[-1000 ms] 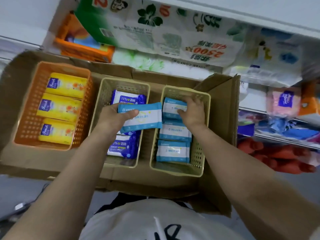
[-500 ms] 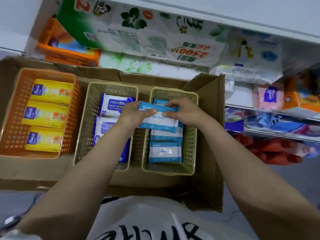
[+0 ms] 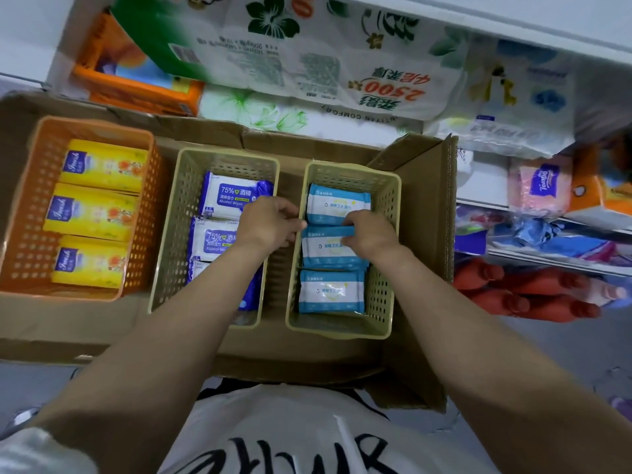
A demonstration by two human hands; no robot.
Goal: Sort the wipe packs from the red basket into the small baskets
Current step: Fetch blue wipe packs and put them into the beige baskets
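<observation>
— One light-blue-and-white soft plastic wipe pack (image 3: pixel 330 246) is now settling into the right-hand beige perforated plastic basket (image 3: pixel 393 206), where a second ago it was hovering over the middle basket.

— Is the right hand (image 3: pixel 371 236) pinching its top edge?

— Yes; the left hand (image 3: pixel 270 222) is curling beside it, seemingly releasing.

— So this placement is nearly finishing.

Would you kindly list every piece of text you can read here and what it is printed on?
"75%" and "Alcohol Wipes": blue wipe pack in the middle basket.
"2500", upside down: tissue bag above.
"Tempo": pink pack on the shelf.
Yellow packs, light-blue packs: too blurred.
</observation>
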